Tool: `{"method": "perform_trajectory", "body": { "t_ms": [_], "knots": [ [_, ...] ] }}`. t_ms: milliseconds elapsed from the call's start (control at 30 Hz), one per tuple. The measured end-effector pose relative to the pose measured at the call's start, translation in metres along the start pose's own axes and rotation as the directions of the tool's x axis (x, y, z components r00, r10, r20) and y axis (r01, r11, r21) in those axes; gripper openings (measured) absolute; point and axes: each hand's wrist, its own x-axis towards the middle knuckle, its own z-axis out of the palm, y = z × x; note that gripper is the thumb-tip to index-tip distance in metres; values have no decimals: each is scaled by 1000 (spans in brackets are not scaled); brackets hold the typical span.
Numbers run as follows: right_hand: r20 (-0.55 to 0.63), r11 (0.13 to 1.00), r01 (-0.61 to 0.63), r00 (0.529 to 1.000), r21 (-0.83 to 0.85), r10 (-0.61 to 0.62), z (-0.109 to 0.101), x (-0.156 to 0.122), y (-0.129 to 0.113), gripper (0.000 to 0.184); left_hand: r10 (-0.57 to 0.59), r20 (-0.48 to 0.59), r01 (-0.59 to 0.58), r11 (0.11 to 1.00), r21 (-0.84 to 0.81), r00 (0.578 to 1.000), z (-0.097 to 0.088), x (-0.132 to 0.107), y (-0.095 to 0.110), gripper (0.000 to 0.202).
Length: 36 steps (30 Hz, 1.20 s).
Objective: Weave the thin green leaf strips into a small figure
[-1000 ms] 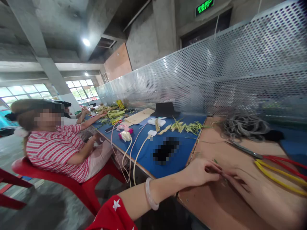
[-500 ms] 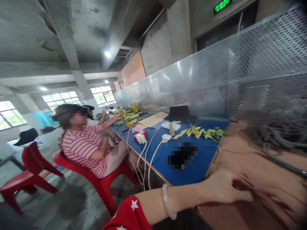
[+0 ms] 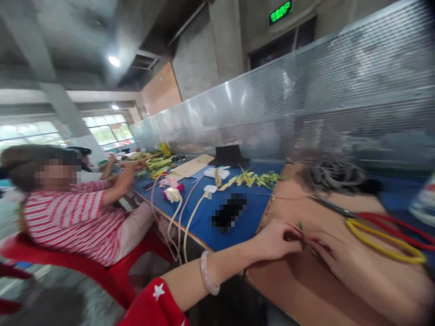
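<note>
Green strip, a thin sliver, sits pinched where our left hand and right hand meet over the brown surface; both sets of fingers are closed together on it, though blur hides detail. Yellow and red-handled shears lie just beside our right hand.

There is one view, from a camera on the person's head, close above the near edge of the bench. It faces leftward along the bench's length rather than straight down, tilted and motion-blurred. The person's own hands lie low at the right of the frame, a seated person fills the left, and the mesh screen along the far edge and the ceiling take the top.
</note>
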Motion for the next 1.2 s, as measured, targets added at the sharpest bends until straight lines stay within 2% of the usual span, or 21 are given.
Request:
{"method": "perform_trajectory", "body": {
  "t_ms": [33, 100, 267, 400, 533, 833, 967, 1200],
  "knots": [
    [67, 1000, 14, 998, 9, -15, -6, 3, -4, 23, -3, -10, 3, 1000, -7, 1000, -1, 1, 2, 12],
    [109, 1000, -7, 994, 31, 3, -18, 10, -15, 26, -30, -29, 29, 999, -16, 999, -3, 3, 5, 9],
    [134, 996, -23, 991, 87, 11, -33, 19, -34, 25, -55, -22, 53, 997, -62, 998, -4, 4, 6, 7],
    [172, 992, 8, 985, 124, -29, -35, 20, -32, 24, -69, -42, 66, 996, -67, 997, -3, 4, 6, 7],
    [199, 986, 25, 978, 162, -58, -37, 21, -27, 21, -89, -16, 88, 994, -64, 996, -4, 5, 8, 6],
    [196, 973, -78, 980, 218, 35, -34, 20, -23, 21, -158, -24, 153, 979, -138, 987, -4, 1, 11, 13],
    [197, 975, -78, 980, 209, 36, -35, 19, -22, 19, -193, -48, 182, 966, -181, 980, -5, -1, 10, 19],
    [195, 977, -89, 979, 195, 50, -34, 17, -24, 20, -198, -109, 188, 977, -100, 974, -7, -1, 13, 17]
  ]
}}
